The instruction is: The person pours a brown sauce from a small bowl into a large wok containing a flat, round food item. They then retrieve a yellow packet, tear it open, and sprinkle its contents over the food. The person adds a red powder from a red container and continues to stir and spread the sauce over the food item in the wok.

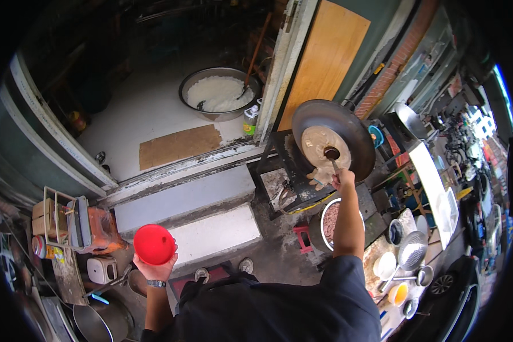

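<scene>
My left hand (156, 271) holds a red plastic bowl (154, 244) from below, out to the left of my body. My right hand (344, 178) grips the handle of a ladle (332, 153), whose dark round bowl lies over a pale brown mass (320, 141) in a large wok (359, 147). What fills the ladle cannot be told. A crumpled pale glove or cloth (321, 176) hangs at the near rim of the wok. Below my right forearm stands a pot of pinkish minced meat (331, 222), partly hidden by the arm.
Beyond the doorway stands a wide metal basin of white food (218, 92) beside a plastic bottle (251, 119). Stone steps (213, 233) lie ahead. A red stool (302, 238) is beside the meat pot. At right, a table holds a perforated skimmer (412, 251) and several bowls.
</scene>
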### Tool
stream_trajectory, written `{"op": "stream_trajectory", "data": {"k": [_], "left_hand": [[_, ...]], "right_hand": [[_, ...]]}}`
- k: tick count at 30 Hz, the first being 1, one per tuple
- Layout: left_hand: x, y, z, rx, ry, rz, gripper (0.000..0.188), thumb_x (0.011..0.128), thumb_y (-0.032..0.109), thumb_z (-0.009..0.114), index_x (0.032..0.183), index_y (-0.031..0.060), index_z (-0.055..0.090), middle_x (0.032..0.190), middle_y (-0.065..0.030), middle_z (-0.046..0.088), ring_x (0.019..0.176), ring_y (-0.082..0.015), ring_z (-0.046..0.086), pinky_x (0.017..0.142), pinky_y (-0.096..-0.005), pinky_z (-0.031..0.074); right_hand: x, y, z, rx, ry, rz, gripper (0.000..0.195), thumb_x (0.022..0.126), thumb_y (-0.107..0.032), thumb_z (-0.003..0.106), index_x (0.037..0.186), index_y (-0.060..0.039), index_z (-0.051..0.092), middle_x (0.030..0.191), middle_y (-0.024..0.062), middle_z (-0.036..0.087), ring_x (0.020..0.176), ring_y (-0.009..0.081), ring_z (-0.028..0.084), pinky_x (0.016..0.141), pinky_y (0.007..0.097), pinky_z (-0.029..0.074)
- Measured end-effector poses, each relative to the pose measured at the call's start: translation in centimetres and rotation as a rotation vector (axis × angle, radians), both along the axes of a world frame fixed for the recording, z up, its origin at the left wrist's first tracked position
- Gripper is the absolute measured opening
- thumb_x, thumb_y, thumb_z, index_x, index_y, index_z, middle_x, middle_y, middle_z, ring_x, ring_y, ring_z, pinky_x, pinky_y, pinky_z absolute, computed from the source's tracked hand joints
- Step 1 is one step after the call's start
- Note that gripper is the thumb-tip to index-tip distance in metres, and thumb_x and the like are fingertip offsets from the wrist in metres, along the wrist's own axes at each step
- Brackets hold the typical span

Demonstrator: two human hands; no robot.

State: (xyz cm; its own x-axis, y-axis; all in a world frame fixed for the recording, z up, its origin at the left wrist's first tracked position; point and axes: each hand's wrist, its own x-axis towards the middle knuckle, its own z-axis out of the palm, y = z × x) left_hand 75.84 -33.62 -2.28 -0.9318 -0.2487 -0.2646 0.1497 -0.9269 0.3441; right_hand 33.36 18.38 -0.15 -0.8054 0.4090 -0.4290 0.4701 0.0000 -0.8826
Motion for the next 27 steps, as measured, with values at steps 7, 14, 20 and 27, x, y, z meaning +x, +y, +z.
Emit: {"op": "stream_trajectory", "data": {"k": [7,14,20,27], "left_hand": [[-1.4,3.3,3.0,-0.056,0.03,-0.003,0.098,0.069,0.068,0.057,0.146,0.0126,0.032,0.141,-0.0263,0.041,0.117,-0.0491,0.051,0.086,-0.055,0.052],[-2.3,3.9,5.9,-0.05,0.257,-0.16,0.095,0.07,0.057,0.064,0.146,0.0096,0.032,0.144,-0.0234,0.038,0.122,-0.0525,0.046,0.093,-0.0628,0.046],[0.3,3.2,6.9,-0.126,0.219,-0.099,0.091,0.072,0.058,0.063,0.146,0.0143,0.032,0.146,-0.0139,0.04,0.129,-0.037,0.044,0.096,-0.064,0.044],[4.9,0.9,6.1,-0.163,0.222,-0.001,0.087,0.074,0.055,0.062,0.144,0.0106,0.035,0.143,-0.0146,0.044,0.126,-0.0341,0.049,0.099,-0.0577,0.044]], "right_hand": [[7.1,-3.4,-0.6,-0.117,0.182,0.081,0.025,0.091,-0.024,0.059,0.107,-0.0051,0.06,0.076,0.0066,0.064,0.049,0.0125,0.055,0.047,0.0258,0.05],[21.7,-22.1,4.7,0.097,0.574,1.385,0.061,0.087,-0.005,0.062,0.144,-0.0155,0.043,0.071,0.0037,0.06,0.053,0.01,0.052,0.053,0.0262,0.045],[26.4,-31.8,8.2,0.648,0.911,1.811,0.077,0.083,-0.014,0.055,0.151,-0.03,0.024,0.079,0.0134,0.063,0.065,0.0338,0.062,0.062,0.0462,0.051],[31.5,-36.3,6.8,0.98,0.94,1.858,0.085,0.08,-0.015,0.055,0.154,-0.0253,0.012,0.076,0.0132,0.066,0.064,0.0343,0.064,0.061,0.0484,0.053]]}}
